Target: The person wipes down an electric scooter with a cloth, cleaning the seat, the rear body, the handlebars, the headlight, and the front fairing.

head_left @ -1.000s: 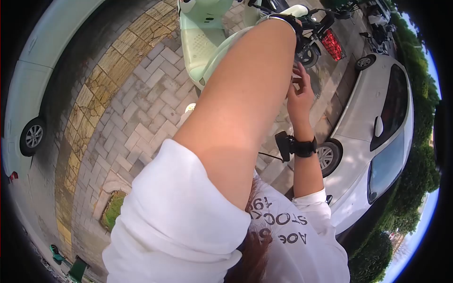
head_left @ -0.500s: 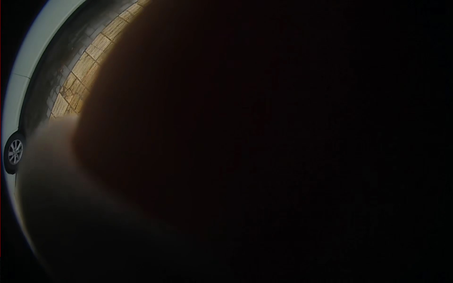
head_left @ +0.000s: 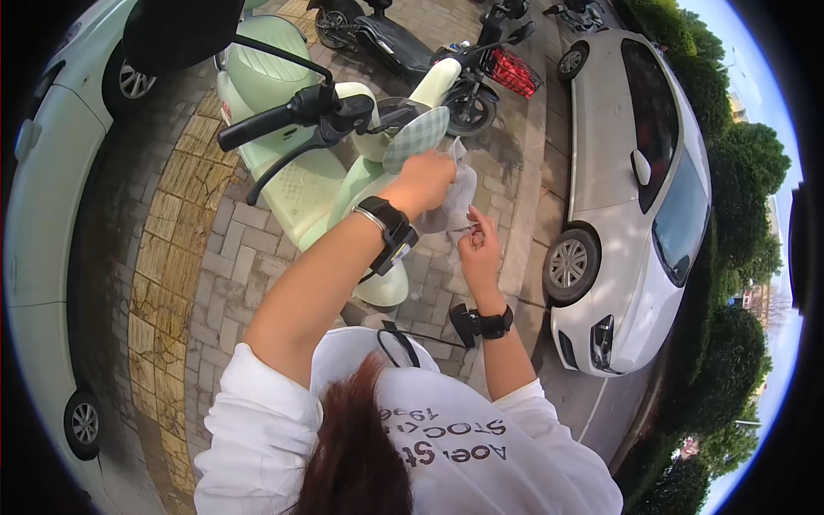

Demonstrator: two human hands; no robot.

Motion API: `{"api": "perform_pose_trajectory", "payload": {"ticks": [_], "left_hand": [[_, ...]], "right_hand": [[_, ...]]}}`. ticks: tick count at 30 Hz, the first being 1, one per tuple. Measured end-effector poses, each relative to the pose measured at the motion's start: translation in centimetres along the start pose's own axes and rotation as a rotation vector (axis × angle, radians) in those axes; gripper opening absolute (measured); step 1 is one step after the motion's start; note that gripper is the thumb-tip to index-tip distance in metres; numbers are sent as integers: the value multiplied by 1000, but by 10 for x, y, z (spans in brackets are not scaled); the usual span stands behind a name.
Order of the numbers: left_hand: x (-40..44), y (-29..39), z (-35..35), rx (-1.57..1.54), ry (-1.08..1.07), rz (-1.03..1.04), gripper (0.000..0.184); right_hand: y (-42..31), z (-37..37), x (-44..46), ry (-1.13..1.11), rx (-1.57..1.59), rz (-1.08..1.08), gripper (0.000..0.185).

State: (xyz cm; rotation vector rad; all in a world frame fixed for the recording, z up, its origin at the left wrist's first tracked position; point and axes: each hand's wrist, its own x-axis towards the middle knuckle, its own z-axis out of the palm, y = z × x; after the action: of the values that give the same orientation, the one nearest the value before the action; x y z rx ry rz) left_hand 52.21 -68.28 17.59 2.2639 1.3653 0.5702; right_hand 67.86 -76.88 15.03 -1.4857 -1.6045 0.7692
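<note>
A thin, translucent white sheet (head_left: 461,190) hangs crumpled between my hands; I cannot tell whether it is tissue or plastic. My left hand (head_left: 427,182) is closed on its upper left part, beside the scooter's checkered panel (head_left: 416,139). Lower down, my right hand (head_left: 481,247) has curled fingers at the sheet's right edge, with one finger raised; the exact pinch is hard to see. Both wrists carry black straps. The pale green scooter (head_left: 300,193) stands in front of me, its black handlebar grip (head_left: 257,127) to the left of my left forearm.
A black round mirror (head_left: 176,34) juts in at upper left. Behind the scooter is a black electric bike (head_left: 395,43), near a red basket (head_left: 515,73). A silver car (head_left: 601,129) is parked on the right, a pale car (head_left: 39,197) on the left. Grey and yellow paving (head_left: 167,240) lies below.
Half a second ago something dark and blurred, very near the lens, covered most of the view. It has moved away, and both hands, the sheet and the scooter now show.
</note>
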Motion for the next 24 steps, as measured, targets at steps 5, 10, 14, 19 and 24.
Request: {"api": "perform_pose_trajectory", "payload": {"ticks": [5, 10, 14, 19, 24], "left_hand": [[-43, -52, 62, -165, 254, 102, 43], [-53, -81, 127, -110, 63, 63, 54], [-74, -75, 139, -84, -6, 15, 46], [-93, -72, 149, -229, -132, -97, 54], [-50, -88, 155, -543, -73, -115, 52]], "right_hand": [[47, 44, -16, 31, -266, -143, 42], [72, 78, 14, -13, -718, -81, 51], [102, 101, -4, -84, -600, 33, 59], [91, 95, -17, -195, -554, 41, 57], [157, 92, 39, -262, -381, 19, 44]]}}
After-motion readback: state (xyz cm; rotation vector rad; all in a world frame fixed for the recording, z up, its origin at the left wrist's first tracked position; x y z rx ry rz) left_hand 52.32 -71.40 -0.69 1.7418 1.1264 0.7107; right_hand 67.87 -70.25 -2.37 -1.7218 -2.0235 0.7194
